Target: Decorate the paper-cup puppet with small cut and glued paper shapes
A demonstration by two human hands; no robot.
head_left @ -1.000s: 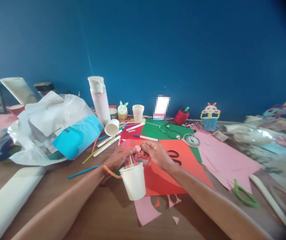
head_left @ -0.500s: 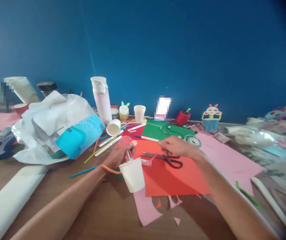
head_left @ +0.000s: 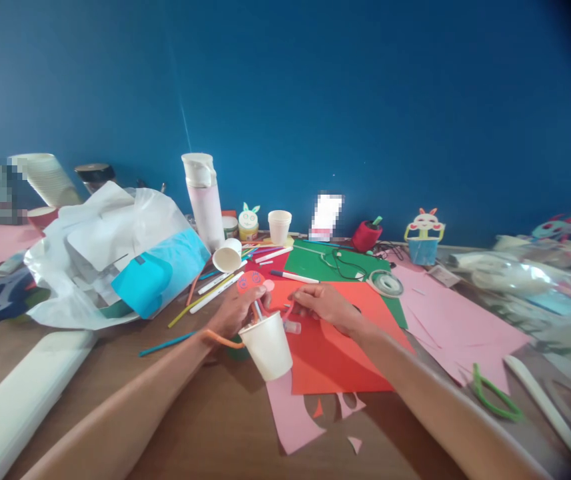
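Note:
My left hand (head_left: pixel 235 311) holds a white paper cup (head_left: pixel 268 347) tilted toward me, just above the table. A red round paper face with pink cheeks (head_left: pixel 254 283) on a straw stands up from the cup, with an orange strip (head_left: pixel 221 341) curling out at my wrist. My right hand (head_left: pixel 326 306) sits just right of the cup over the red paper sheet (head_left: pixel 338 353), its fingertips pinching a thin red piece (head_left: pixel 289 310) at the cup's rim. It covers the black scissors lying on that sheet.
A pink bottle (head_left: pixel 204 203), small cups (head_left: pixel 279 227), markers and straws (head_left: pixel 215 287) lie behind. A white and blue bag (head_left: pixel 115 257) is at the left, a tape roll (head_left: pixel 386 283) and pink paper (head_left: pixel 445 320) at the right. Pink scraps (head_left: pixel 295 413) lie near me.
My right hand went right to the scissors on the red sheet, then came back to the cup's rim. My left hand kept the cup, tilting it slightly.

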